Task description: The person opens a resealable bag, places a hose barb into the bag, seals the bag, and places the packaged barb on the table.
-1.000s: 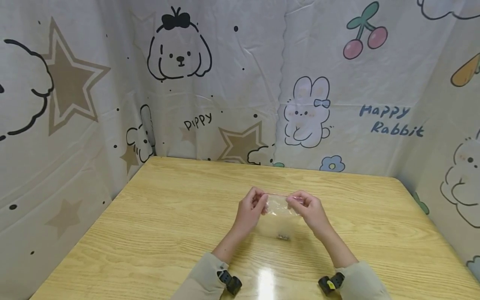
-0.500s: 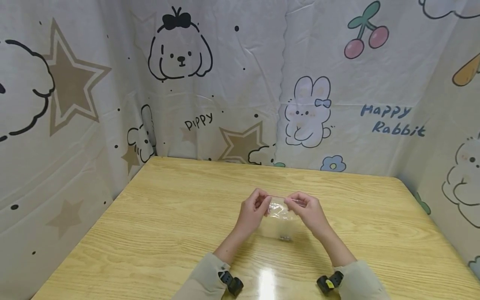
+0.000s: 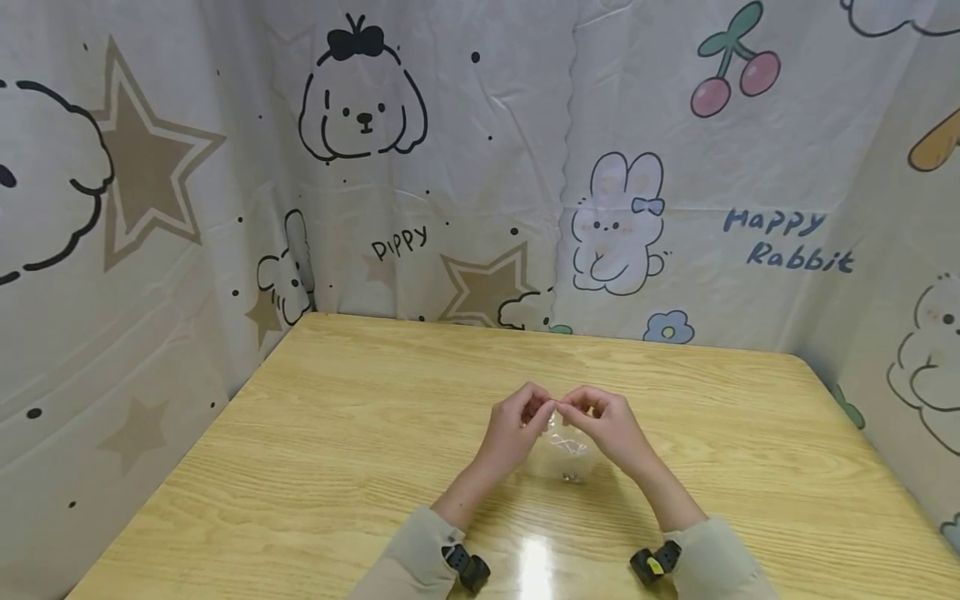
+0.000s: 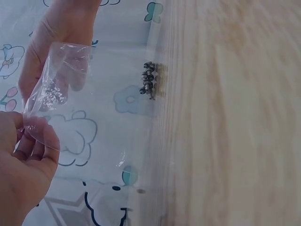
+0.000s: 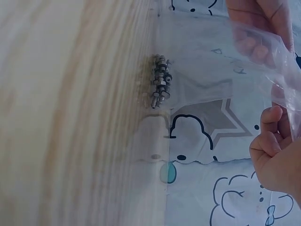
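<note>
A clear plastic zip bag (image 3: pixel 564 450) hangs upright between the two hands, low over the table. Its top edge is pinched between thumb and fingers of the left hand (image 3: pixel 516 423) and, close beside it, of the right hand (image 3: pixel 611 423). In the head view the fingertips of both hands meet at the bag's mouth. Several small metal pieces that look like screws (image 5: pixel 161 82) lie heaped in the bottom of the bag, at the tabletop. The left wrist view shows the same metal heap (image 4: pixel 148 79) through the wrinkled film.
A wood-grain table (image 3: pixel 337 417) stretches out on all sides of the hands. Behind it and at both sides hangs a white curtain (image 3: pixel 480 167) printed with cartoon animals and stars. Each wrist carries a small black camera (image 3: pixel 471 571) near the sleeve cuff.
Both hands have slid toward each other along the bag's top edge until the fingertips meet. The reddish strip once stretched between them no longer shows. The metal pieces stay at the bag's bottom.
</note>
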Action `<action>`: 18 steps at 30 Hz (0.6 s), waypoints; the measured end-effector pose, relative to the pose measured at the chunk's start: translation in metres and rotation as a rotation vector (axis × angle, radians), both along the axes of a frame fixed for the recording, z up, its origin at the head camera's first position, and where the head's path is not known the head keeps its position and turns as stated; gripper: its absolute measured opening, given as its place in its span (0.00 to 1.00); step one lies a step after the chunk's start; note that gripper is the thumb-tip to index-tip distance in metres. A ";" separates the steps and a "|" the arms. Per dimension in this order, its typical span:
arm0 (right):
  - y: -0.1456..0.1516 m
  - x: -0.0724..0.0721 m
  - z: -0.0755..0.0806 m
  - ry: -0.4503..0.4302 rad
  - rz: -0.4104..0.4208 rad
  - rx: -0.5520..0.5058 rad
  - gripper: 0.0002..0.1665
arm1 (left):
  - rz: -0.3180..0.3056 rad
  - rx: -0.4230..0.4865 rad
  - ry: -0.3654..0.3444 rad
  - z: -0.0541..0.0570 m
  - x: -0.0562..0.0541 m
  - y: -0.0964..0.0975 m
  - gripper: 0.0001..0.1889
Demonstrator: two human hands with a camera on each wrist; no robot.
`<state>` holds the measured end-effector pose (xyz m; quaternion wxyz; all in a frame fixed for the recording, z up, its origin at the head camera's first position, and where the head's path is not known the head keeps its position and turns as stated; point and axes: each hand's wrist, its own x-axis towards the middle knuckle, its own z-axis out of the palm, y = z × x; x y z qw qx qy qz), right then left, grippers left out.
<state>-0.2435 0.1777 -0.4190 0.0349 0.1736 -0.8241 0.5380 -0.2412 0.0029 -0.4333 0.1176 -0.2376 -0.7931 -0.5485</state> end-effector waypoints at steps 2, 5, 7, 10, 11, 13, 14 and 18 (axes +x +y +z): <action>0.000 0.000 0.000 -0.001 -0.006 0.006 0.15 | 0.003 0.000 0.001 0.000 0.000 0.000 0.06; -0.001 -0.001 -0.001 0.001 -0.010 0.018 0.14 | 0.005 -0.004 0.008 0.001 0.000 0.001 0.06; -0.001 -0.001 -0.002 0.005 -0.011 0.027 0.13 | 0.017 -0.011 0.028 0.001 0.001 0.001 0.06; -0.001 -0.001 -0.001 0.020 -0.012 0.035 0.11 | 0.048 -0.014 0.076 0.001 0.002 0.002 0.07; -0.001 0.000 0.000 0.023 -0.013 0.037 0.10 | 0.059 -0.014 0.094 0.001 0.003 0.002 0.07; -0.001 0.001 0.002 0.020 -0.012 0.041 0.11 | 0.077 -0.008 0.114 0.002 0.003 0.002 0.07; 0.000 0.002 0.002 0.017 -0.013 0.044 0.11 | 0.087 -0.004 0.120 0.002 0.003 0.002 0.07; 0.007 0.005 0.004 -0.021 -0.024 0.033 0.13 | 0.128 0.047 0.084 0.003 0.003 0.001 0.07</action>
